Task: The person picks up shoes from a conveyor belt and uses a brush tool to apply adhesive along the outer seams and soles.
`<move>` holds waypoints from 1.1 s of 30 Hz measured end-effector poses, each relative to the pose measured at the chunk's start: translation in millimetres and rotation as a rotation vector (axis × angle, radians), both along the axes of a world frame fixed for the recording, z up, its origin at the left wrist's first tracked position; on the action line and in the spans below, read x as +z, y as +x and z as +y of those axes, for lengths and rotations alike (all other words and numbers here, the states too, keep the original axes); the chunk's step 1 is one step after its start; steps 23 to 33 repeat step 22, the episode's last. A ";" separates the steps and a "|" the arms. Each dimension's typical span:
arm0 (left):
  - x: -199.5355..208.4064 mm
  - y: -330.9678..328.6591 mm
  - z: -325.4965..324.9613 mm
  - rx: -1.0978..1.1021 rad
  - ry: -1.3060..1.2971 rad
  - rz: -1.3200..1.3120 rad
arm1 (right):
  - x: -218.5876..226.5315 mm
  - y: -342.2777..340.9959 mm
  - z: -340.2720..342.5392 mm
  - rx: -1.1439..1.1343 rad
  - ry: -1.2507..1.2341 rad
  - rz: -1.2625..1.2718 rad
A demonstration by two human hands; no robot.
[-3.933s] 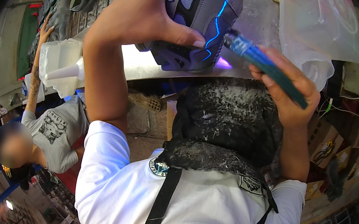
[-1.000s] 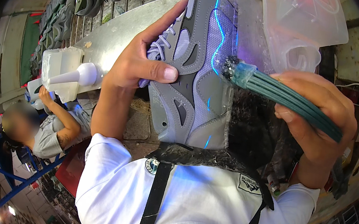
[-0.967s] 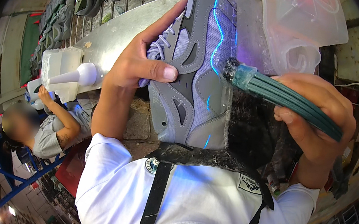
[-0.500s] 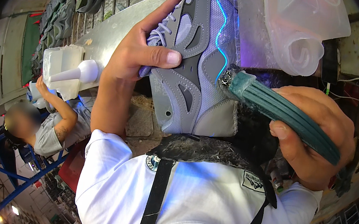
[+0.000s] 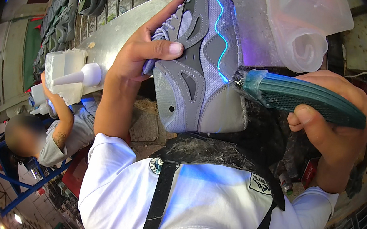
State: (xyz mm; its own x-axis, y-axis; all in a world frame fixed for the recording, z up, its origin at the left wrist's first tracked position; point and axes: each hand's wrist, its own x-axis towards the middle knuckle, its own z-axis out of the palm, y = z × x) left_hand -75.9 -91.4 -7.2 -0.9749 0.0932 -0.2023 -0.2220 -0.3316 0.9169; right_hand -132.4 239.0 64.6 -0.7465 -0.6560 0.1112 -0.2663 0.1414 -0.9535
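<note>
A grey and lilac shoe upper (image 5: 192, 70), its heel toward me and its toe beyond the top edge, fits over a grey last (image 5: 165, 95) with a small hole. My left hand (image 5: 148, 48) grips it by the lace side, thumb pressed on the side panel. Along the lower side runs a glowing blue wavy line (image 5: 225, 46). In my right hand (image 5: 331, 103), fingers and thumb close round a ribbed green brush (image 5: 305, 96). Its dark, crusted tip lies at the shoe's lower edge above the heel panel, near the line's end; whether it touches, I cannot tell.
A metal tabletop (image 5: 121, 24) lies beyond my left hand, with a translucent tub (image 5: 63, 65) and white nozzle (image 5: 80, 76) at its edge. More shoes (image 5: 62, 17) line a rack at far left. A cloudy plastic container (image 5: 305, 33) stands far right. Another person (image 5: 59, 138) sits at left.
The shoe has shifted slightly left. My right hand has moved up and right, turning the brush more level, and its tip has gone from the blue line toward the shoe's lower edge.
</note>
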 end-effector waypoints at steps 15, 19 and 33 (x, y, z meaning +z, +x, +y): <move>0.6 9.5 9.6 0.091 0.119 -0.109 | 18.7 -59.9 9.1 0.518 0.107 0.231; -2.3 9.2 12.8 0.135 0.190 -0.125 | 34.0 -70.1 3.8 0.649 0.157 0.435; -1.7 5.8 19.8 0.123 0.249 -0.169 | 56.5 -74.3 15.1 0.735 0.253 0.605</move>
